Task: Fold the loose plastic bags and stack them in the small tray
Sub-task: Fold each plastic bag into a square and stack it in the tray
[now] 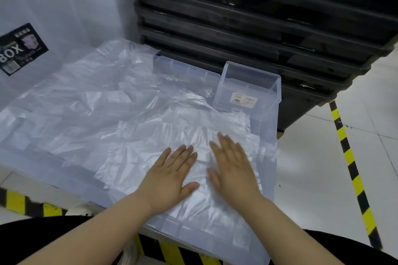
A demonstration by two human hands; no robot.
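Note:
A clear plastic bag (193, 129) lies spread flat on a large translucent lid (267, 127). My left hand (172, 174) rests palm down on the bag's near part, fingers straight. Beside it, my right hand (232, 165) also presses flat on the bag and looks blurred. More loose clear bags (90, 97) lie crumpled in a heap to the left and behind. The small clear tray (247, 86) stands at the lid's far right corner, with a label showing at its bottom and no bag visible in it.
A stack of black crates (258, 17) rises behind the tray. A big translucent storage box with a black "BOX" label (21, 49) stands at the left. Yellow-black floor tape (353, 170) runs along the white floor at right and near my legs.

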